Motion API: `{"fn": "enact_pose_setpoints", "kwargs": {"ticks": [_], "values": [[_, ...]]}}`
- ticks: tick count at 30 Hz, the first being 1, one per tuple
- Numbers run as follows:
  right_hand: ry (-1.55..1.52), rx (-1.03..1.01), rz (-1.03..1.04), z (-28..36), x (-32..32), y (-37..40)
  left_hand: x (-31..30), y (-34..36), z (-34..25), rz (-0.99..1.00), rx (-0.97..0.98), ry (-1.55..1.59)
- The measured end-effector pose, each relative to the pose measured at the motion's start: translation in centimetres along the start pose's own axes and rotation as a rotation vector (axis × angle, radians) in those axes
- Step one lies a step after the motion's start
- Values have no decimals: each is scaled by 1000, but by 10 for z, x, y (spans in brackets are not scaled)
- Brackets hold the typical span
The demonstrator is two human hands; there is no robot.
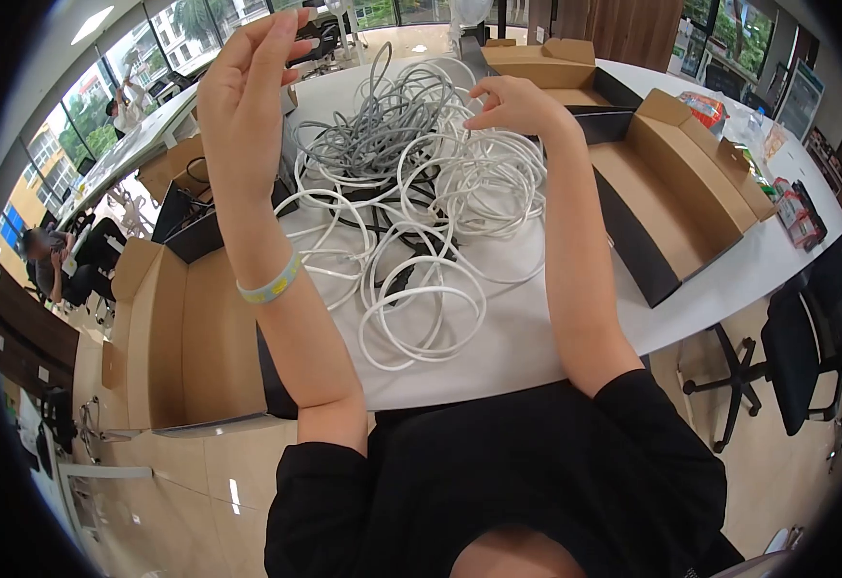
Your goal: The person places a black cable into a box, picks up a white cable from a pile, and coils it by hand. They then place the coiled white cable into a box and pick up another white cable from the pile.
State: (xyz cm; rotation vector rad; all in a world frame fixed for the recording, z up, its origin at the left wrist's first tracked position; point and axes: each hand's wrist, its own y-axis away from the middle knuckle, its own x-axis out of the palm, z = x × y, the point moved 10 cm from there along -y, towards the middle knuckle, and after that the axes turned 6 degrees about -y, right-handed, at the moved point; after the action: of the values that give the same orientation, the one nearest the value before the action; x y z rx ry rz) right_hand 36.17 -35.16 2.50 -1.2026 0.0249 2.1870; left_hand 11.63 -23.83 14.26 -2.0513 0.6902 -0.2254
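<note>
My left hand (pixel 248 82) is raised high at the left of the cable pile, fingers loosely bent and a little apart, with nothing visible in them. Over the far right part of the pile hovers my right hand (pixel 517 106); its fingers are curled with a gap between thumb and forefinger, close above the white cables. A tangle of grey cables (pixel 373 135) lies between the hands. Coiled white cables (pixel 493 188) spread beside it, and a loose white loop (pixel 423 313) reaches toward me. Black cables (pixel 397 202) show beneath.
Open cardboard boxes stand around the pile: one at the left (pixel 195 337), one at the right (pixel 676 193) and one at the back (pixel 546 72). Snack packets (pixel 797 212) lie at the right edge of the white table (pixel 508 352). A black office chair (pixel 806 337) stands beyond it.
</note>
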Motion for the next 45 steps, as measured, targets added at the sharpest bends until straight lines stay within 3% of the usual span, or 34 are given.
{"fn": "enact_pose_setpoints", "kwargs": {"ticks": [2,5,6,8,13,17,20,23,25,31,32,33,34,36,40,41,42,44,45], "values": [[169,21,-104,-17,-10,-2,-3,1,-3,3,-10,-3],[263,66,-35,-40,0,2,-3,3,-18,6,39,-61],[260,69,-28,-38,0,7,-3,5,-22,8,64,-42],[18,284,131,-52,7,19,0,7,-27,-5,69,-80],[-41,69,115,-40,3,15,5,11,-42,13,120,-45],[-47,76,152,-31,9,17,10,11,-42,35,146,-41],[19,-62,2,-6,-9,16,20,14,-40,57,104,-3],[-25,-238,-177,30,-37,25,48,14,-28,208,135,-21],[-215,-437,-456,56,-73,47,62,14,-12,218,104,-45],[-637,-517,-404,94,-103,88,111,26,19,349,25,-159],[-725,-506,-361,97,-103,90,122,30,33,408,-136,61],[-674,-714,-309,104,-100,92,132,36,43,461,-298,282],[-677,-715,-305,101,-101,95,133,36,44,457,-300,280],[-669,-669,-42,111,-81,97,146,45,36,563,-420,624],[-590,-682,131,123,-66,102,133,36,38,424,-459,701],[-594,-684,128,123,-65,101,132,38,38,395,-455,671],[-637,-711,-1,121,-76,100,131,37,42,399,-454,667],[-675,-746,-141,122,-88,101,148,45,53,681,-388,344],[-789,-687,-169,117,-91,98,152,49,66,697,-428,295]]}}
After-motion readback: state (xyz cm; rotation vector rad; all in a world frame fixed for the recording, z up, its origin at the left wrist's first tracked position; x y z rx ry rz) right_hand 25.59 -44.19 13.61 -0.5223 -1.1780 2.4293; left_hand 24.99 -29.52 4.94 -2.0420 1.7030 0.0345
